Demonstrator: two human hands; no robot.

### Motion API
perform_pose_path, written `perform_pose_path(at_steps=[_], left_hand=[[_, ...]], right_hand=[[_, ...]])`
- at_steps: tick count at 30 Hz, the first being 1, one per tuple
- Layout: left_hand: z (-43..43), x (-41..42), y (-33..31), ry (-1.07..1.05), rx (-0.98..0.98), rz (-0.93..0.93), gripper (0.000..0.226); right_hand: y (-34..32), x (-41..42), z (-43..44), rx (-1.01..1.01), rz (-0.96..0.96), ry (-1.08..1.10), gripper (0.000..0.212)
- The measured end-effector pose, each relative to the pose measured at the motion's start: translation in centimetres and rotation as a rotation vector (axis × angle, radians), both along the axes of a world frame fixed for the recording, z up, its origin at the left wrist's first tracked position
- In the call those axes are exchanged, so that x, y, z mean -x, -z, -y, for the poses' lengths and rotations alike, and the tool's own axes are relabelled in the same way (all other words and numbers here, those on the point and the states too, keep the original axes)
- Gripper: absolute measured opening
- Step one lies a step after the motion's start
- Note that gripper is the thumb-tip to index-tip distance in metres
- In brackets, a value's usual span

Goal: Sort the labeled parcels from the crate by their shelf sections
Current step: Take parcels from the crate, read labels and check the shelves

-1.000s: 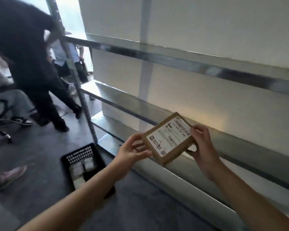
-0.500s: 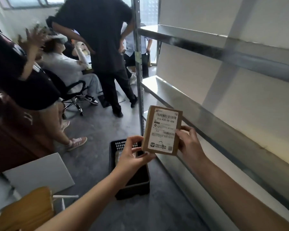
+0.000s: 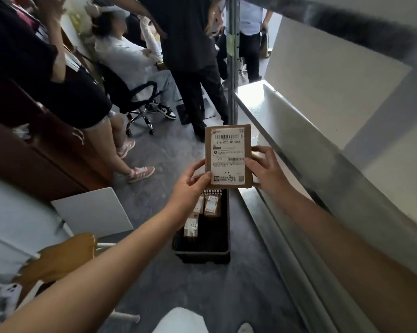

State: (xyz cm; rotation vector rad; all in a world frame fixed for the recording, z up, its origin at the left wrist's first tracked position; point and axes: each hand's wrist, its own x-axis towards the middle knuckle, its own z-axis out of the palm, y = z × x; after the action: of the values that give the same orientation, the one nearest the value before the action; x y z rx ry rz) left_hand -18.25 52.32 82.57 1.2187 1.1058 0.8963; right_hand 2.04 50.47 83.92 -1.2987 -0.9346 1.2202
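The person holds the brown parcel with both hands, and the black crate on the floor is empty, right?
Not quite. The left hand and right hand do hold the brown parcel, but the black crate on the floor is not empty: the head view shows several labeled parcels lying in it.

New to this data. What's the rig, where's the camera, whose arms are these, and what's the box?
There is no machine here. A person wears one wide-angle camera on the head, looking forward and down, so the two bare arms belong to the wearer. This is the only view.

The left hand and right hand together hold a flat brown parcel upright, with its label facing the camera. The printed code includes K20.

Below it, on the grey floor, stands a black crate with several more labelled parcels inside. A metal shelf runs along the right. Behind, other people stand and sit.
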Motion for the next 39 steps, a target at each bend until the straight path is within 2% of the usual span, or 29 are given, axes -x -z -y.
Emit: perform_pose_path(at_steps=[2,6,10,14,20,27,29,33,39], left_hand=[[-1.0,0.2,1.2,-0.029,0.028,-0.013,0.031],[-3.8,1.2,3.3,-0.058,0.072,-0.045,0.033],[-7.4,2.4,5.7,-0.068,0.085,-0.068,0.034],[-11.6,3.7,8.8,-0.043,0.144,-0.109,0.034],[-17.0,6.1,13.0,-0.003,0.252,-0.141,0.038],[-21.9,7.7,18.8,0.06,0.329,-0.196,0.04],[-22.8,7.8,21.3,0.061,0.363,-0.225,0.041],[-23.6,7.8,28.5,0.044,0.469,-0.321,0.045],[-22.7,7.2,41.9,-0.001,0.636,-0.431,0.045]], right_hand=[[1.4,0.2,-1.1,0.009,0.021,-0.027,0.02],[3.8,1.3,-4.0,0.095,0.218,-0.06,0.028],[6.5,3.0,-7.0,0.148,0.147,-0.102,0.037],[9.2,5.0,-10.0,0.261,0.2,-0.074,0.049],[12.9,8.2,-15.2,0.322,0.319,-0.079,0.061],[18.9,10.6,-18.7,0.44,0.255,-0.077,0.069],[21.5,11.1,-19.2,0.487,0.272,-0.032,0.064],[28.9,11.4,-19.6,0.65,0.291,-0.006,0.037],[42.7,11.1,-19.8,0.817,0.285,-0.1,0.048]])
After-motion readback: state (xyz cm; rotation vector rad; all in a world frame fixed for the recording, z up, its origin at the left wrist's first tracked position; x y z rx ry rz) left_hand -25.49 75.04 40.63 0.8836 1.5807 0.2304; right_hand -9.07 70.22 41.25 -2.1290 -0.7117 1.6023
